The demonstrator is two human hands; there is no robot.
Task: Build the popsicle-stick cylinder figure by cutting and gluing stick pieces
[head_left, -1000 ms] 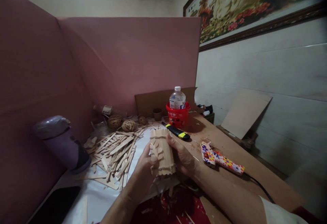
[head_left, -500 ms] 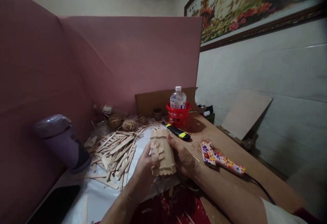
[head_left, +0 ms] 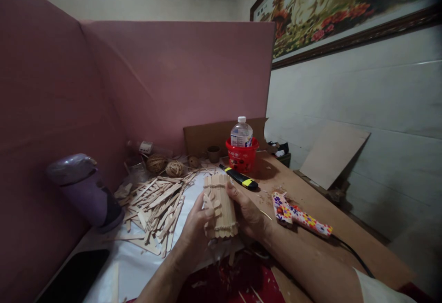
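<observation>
Between my two hands is a tube-like holder made of wooden craft sticks, tilted, with a twisted cord near each end and leaf-shaped wooden pieces on its left side. My left hand grips its left side, the fingers partly hidden behind it. On the right side my right hand is closed round it, thumb near the upper end. Beyond the holder lies a black and yellow utility knife. A flower-patterned glue gun with a black cord rests to the right of my right hand.
Loose craft sticks are heaped on a white sheet at left, by a purple tumbler. Twine balls and a small brown cup sit behind. A red bucket holds a plastic bottle. A dark flat object lies front left.
My hands keep the same grip on the craft-stick holder, which stays nearly still. The whole view shifts very slightly; nothing is taken up or let go.
</observation>
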